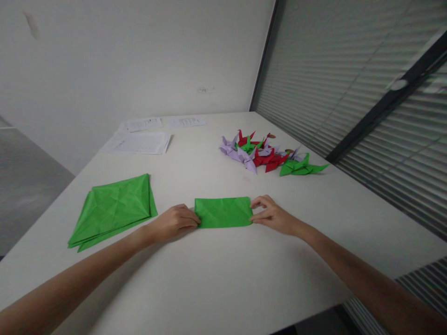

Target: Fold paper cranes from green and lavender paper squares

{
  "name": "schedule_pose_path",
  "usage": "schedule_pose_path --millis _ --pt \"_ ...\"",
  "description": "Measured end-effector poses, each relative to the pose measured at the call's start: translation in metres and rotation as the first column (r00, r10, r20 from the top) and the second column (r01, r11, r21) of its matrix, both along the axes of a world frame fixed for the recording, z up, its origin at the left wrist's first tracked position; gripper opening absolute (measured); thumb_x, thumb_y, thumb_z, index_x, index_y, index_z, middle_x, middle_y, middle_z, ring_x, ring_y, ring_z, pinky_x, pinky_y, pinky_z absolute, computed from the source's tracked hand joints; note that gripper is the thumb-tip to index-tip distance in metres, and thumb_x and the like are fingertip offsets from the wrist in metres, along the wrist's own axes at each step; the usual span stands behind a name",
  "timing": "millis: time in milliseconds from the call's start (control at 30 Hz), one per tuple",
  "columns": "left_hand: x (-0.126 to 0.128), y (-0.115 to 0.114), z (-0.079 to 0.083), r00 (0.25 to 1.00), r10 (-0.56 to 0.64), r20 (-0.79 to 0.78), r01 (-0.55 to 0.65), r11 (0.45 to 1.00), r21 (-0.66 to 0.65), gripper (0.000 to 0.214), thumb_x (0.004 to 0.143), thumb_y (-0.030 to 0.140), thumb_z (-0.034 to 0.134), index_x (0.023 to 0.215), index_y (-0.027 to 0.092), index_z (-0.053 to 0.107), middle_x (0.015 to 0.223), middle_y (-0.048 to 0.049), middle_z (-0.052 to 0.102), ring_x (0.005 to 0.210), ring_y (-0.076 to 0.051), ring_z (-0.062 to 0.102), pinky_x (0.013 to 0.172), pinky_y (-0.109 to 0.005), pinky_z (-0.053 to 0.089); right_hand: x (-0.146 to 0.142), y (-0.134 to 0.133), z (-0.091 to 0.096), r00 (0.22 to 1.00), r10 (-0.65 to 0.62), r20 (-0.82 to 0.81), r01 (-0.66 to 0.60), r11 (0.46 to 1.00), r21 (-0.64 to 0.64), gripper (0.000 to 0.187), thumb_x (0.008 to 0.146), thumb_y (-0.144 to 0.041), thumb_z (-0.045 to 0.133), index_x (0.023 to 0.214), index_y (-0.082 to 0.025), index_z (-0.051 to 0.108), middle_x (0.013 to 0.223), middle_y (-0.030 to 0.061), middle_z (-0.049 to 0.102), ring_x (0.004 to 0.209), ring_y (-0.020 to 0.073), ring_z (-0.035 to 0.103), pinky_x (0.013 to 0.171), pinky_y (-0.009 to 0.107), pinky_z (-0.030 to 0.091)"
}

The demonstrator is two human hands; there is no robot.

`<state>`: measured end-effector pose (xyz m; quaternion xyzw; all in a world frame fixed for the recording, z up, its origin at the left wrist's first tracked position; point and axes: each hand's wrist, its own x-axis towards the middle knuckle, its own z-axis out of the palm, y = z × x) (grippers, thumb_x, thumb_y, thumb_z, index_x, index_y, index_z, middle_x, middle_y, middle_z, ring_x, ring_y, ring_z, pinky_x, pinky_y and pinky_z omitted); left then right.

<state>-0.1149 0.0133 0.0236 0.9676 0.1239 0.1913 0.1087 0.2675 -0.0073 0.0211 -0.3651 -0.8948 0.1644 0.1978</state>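
Note:
A green sheet of paper (223, 212), folded into a rectangle and marked with creases, lies on the white table (209, 279) in front of me. My left hand (179, 218) pinches its lower left corner, fingers pressed together. At the opposite end, my right hand (270, 215) has its thumb at the lower right corner and its fingertips on the right edge higher up. A stack of creased green paper sheets (117, 204) rests to the left, beyond my left forearm.
Folded paper cranes (268, 156) in red, green and lilac are heaped at the back right, near the window blinds (335, 83). Printed sheets (139, 143) lie at the back left, before the white wall (139, 56). The table's front edge shows at lower right.

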Motion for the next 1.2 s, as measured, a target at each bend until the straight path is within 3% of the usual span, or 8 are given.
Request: schedule_pose_path --millis 167,333,433,533,667,900,1067,1200 --pt "0.004 -0.003 0.011 0.994 0.02 -0.109 -0.018 1.0 0.02 0.025 0.1 0.023 0.042 0.094 0.017 0.066 0.1 -0.0054 0.073 0.092 -0.014 0.067 0.082 -0.029 0.044 0.002 -0.003 0.0 1.0 0.02 0.02 -0.022 0.997 0.071 0.016 0.086 -0.03 0.065 0.097 -0.033 0.077 0.108 0.0078 0.058 0.107 0.0223 0.048 0.094 0.043 0.045" --pt "0.009 -0.009 0.023 0.975 0.048 -0.219 -0.033 0.997 0.072 0.026 0.099 0.027 0.042 0.094 0.017 0.065 0.089 -0.0064 0.07 0.084 -0.016 0.064 0.081 -0.03 0.044 -0.002 -0.014 0.013 0.99 0.022 0.142 -0.042 0.989 0.141 0.021 0.085 -0.024 0.065 0.101 -0.031 0.076 0.11 0.0094 0.059 0.11 0.0247 0.047 0.097 0.046 0.041" --pt "0.015 -0.015 0.024 0.961 0.086 -0.265 -0.055 0.991 0.123 0.031 0.098 0.039 0.044 0.11 0.017 0.063 0.087 -0.007 0.065 0.081 -0.018 0.061 0.08 -0.032 0.044 -0.004 -0.021 0.019 0.977 0.011 0.211 -0.053 0.98 0.193 0.022 0.083 -0.026 0.065 0.103 -0.029 0.075 0.113 0.0107 0.06 0.114 0.0274 0.045 0.096 0.049 0.04" --pt "0.021 -0.022 0.02 0.945 0.142 -0.296 -0.077 0.972 0.221 0.05 0.095 0.052 0.044 0.13 0.018 0.052 0.09 -0.0084 0.061 0.08 -0.02 0.059 0.078 -0.035 0.044 -0.005 -0.026 0.018 0.967 0.013 0.254 -0.085 0.958 0.274 0.023 0.086 -0.032 0.063 0.104 -0.024 0.074 0.114 0.0119 0.063 0.116 0.0296 0.046 0.095 0.05 0.04" --pt "0.024 -0.029 0.016 0.928 0.187 -0.322 -0.091 0.952 0.292 0.061 0.091 0.061 0.042 0.13 0.016 0.053 0.091 -0.0095 0.057 0.082 -0.023 0.057 0.079 -0.038 0.045 -0.005 -0.028 0.013 0.957 0.067 0.282 -0.166 0.924 0.344 0.028 0.089 -0.034 0.059 0.109 -0.019 0.071 0.117 0.0124 0.066 0.12 0.0302 0.048 0.095 0.049 0.042" --pt "0.031 -0.037 0.02 0.921 0.206 -0.33 -0.088 0.937 0.338 0.068 0.088 0.068 0.038 0.121 0.011 0.058 0.13 -0.0187 0.055 0.092 -0.025 0.061 0.083 -0.04 0.046 -0.004 -0.031 0.012 0.948 0.075 0.31 -0.178 0.93 0.321 0.038 0.091 -0.04 0.056 0.116 -0.014 0.068 0.122 0.0135 0.067 0.122 0.0327 0.05 0.095 0.052 0.042" --pt "0.039 -0.04 0.022 0.92 0.227 -0.319 -0.114 0.935 0.336 0.071 0.086 0.072 0.038 0.116 0.011 0.059 0.122 -0.0192 0.062 0.088 -0.026 0.064 0.078 -0.039 0.046 -0.003 -0.036 0.01 0.949 0.036 0.313 -0.14 0.938 0.317 0.04 0.091 -0.041 0.057 0.12 -0.015 0.066 0.124 0.0128 0.066 0.12 0.0324 0.052 0.094 0.051 0.042" --pt "0.049 -0.038 0.024 0.909 0.27 -0.316 -0.163 0.931 0.327 0.056 0.095 0.057 0.039 0.126 0.012 0.053 0.105 -0.0147 0.067 0.08 -0.022 0.065 0.071 -0.035 0.047 -0.005 -0.036 0.009 0.956 0.025 0.293 -0.122 0.941 0.317 0.038 0.09 -0.041 0.058 0.117 -0.016 0.067 0.122 0.0127 0.067 0.121 0.0316 0.052 0.095 0.049 0.041"
